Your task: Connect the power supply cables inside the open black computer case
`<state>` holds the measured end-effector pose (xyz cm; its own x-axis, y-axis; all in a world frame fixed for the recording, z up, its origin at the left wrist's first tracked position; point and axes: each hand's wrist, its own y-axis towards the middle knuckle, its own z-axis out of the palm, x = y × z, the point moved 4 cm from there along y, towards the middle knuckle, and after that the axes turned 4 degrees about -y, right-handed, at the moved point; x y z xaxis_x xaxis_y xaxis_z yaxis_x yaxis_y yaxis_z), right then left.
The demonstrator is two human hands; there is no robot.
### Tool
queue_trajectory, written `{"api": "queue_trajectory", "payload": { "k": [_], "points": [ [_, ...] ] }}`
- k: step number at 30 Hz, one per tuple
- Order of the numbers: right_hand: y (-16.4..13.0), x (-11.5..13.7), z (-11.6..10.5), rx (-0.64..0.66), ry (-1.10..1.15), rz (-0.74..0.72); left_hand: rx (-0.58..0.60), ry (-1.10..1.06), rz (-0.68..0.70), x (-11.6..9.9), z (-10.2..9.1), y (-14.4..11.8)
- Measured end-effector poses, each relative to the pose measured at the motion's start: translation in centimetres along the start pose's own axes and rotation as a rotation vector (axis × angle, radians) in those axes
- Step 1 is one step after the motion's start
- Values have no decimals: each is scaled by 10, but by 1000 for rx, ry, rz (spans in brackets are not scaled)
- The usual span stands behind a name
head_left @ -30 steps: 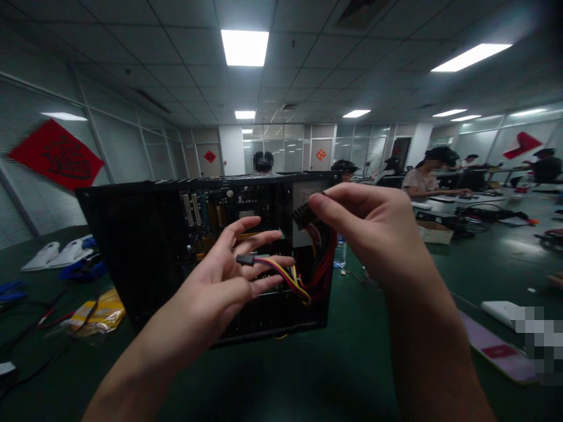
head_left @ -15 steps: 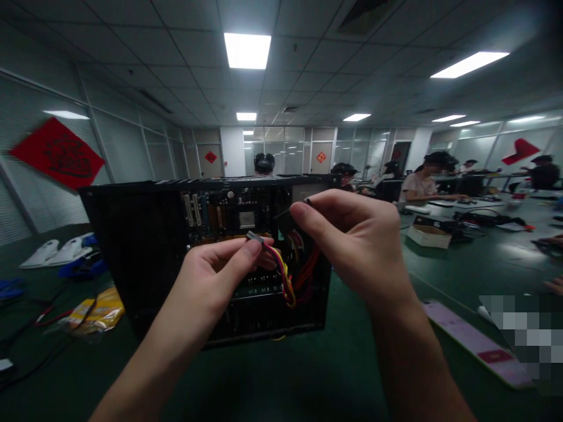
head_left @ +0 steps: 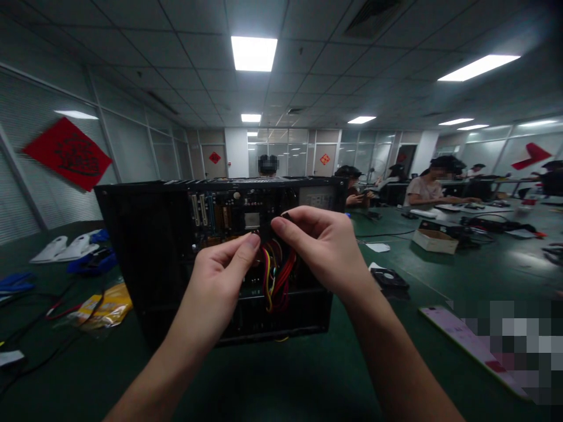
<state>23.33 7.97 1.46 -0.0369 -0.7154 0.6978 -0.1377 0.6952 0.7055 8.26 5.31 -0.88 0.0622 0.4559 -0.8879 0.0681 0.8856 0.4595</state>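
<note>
Green covers the wide counter (head_left: pixel 281 375) under the ceiling lights of an open office, and an open black computer case (head_left: pixel 145 258) stands on it straight ahead of me at twelve o'clock, its open side turned to me so the board (head_left: pixel 229 214) inside faces my eyes. My left hand (head_left: pixel 220 281) comes up from seven o'clock, thumb and forefinger pressed together on something at the top of a bundle of red and yellow wires (head_left: pixel 275 275); whatever plug sits there is covered by my fingertips, so I cannot make it out. My right hand (head_left: pixel 325 252) reaches in from five o'clock, fingers curled and pinching a small dark connector, of which only a sliver shows above my thumb. Both hands meet just in front of the case opening, near the middle of the board, and the wires hang down from them in a loop into the lower part of the case, apparently because they are still tied in somewhere below, though where they end is lost in the dark. At nine o'clock a yellow packet (head_left: pixel 108 305) and loose cables lie on the counter; at three o'clock a small black fan (head_left: pixel 389 278) lies flat. Other people sit at far counters around two o'clock. A blurred patch hides the corner at four o'clock.
</note>
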Motion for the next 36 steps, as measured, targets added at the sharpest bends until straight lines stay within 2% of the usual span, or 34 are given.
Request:
{"api": "queue_trajectory", "payload": {
  "k": [4,8,15,23,31,36],
  "points": [
    [1,-3,5,-24,29,7,-29,-1,18,4,-2,3],
    [3,-6,8,3,66,33,-40,-25,18,8,-5,5],
    [6,-14,9,6,102,61,-13,-9,4,12,-3,6],
    [6,-16,11,-23,80,3,-63,186,67,3,-1,2],
    [-1,-13,10,-117,-117,-143,-125,108,60,3,0,1],
    [1,-8,13,-85,-200,-190,-146,45,51,5,1,-1]
  ]
}}
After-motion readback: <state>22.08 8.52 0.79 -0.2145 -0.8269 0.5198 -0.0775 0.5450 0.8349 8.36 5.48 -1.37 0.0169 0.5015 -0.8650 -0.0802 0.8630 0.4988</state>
